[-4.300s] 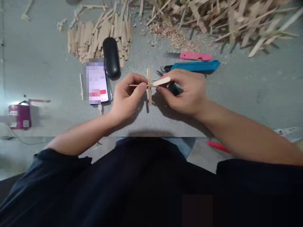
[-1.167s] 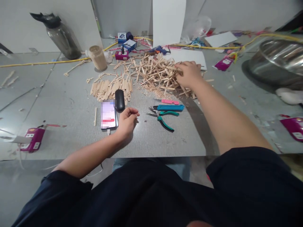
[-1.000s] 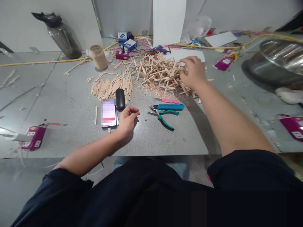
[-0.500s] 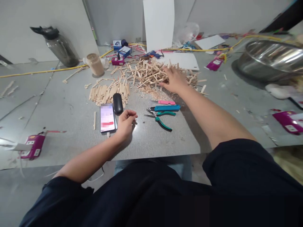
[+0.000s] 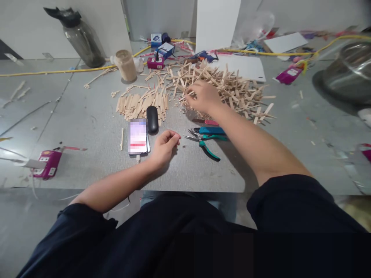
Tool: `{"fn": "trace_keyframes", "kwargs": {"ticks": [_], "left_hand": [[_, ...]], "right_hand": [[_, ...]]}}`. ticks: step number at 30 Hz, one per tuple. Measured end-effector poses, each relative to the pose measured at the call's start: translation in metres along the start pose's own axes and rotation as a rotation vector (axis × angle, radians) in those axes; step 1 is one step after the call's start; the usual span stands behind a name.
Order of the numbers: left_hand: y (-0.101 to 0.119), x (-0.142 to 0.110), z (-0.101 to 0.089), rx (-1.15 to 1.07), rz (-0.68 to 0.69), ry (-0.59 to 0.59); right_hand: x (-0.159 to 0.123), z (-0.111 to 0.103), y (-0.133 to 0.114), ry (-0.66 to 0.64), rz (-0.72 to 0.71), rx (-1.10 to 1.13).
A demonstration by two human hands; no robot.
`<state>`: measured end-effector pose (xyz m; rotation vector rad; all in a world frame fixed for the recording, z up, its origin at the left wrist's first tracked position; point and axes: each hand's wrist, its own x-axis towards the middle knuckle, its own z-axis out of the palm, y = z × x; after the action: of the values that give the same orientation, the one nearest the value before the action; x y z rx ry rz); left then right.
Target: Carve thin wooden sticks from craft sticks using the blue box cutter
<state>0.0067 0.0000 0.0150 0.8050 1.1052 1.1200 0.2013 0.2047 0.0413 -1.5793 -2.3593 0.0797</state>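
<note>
My left hand (image 5: 166, 148) rests on the table beside the phone (image 5: 138, 137), its fingers curled together; whatever may be between them is hidden. My right hand (image 5: 204, 96) is at the near left side of a loose heap of wooden craft sticks (image 5: 240, 87), thumb and fingertips pinched together. What it pinches is too small to make out. Left of it lies a flatter spread of craft sticks (image 5: 133, 106). Under and before the right forearm are a pink-handled knife (image 5: 211, 122), a blue utility knife (image 5: 210, 130) and green-handled pliers (image 5: 207, 144).
A black oval case (image 5: 152, 119) touches the phone. A single stick (image 5: 122, 139) lies left of it. Farther back stand a jar (image 5: 126, 67) and a dark bottle (image 5: 84, 40). A yellow cable (image 5: 58, 72) runs along the back; a metal basin (image 5: 348, 71) is at the right.
My right hand has drawn back from the heap toward the left and its spread fingers have closed into a pinch. My left hand stays by the phone. The view has shifted somewhat.
</note>
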Motion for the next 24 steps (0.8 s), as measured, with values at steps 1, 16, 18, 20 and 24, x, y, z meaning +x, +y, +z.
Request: {"fn": "trace_keyframes", "kwargs": {"ticks": [1,16,18,20,24], "left_hand": [[-0.001,0.000,0.000,0.010,-0.006,-0.019],[0.002,0.003,0.002,0.048,-0.063,-0.099],[-0.001,0.003,0.002,0.037,-0.063,-0.096],[-0.003,0.003,0.002,0.027,-0.064,-0.094],[-0.004,0.003,0.002,0.016,-0.074,-0.096]], "right_hand": [[0.006,0.008,-0.015,-0.029,-0.010,0.006],[0.059,0.052,-0.066,-0.107,-0.135,-0.064],[0.055,0.050,-0.052,-0.081,-0.170,-0.067],[0.052,0.048,-0.033,-0.047,-0.199,-0.070],[0.054,0.043,0.002,-0.024,-0.158,-0.050]]}}
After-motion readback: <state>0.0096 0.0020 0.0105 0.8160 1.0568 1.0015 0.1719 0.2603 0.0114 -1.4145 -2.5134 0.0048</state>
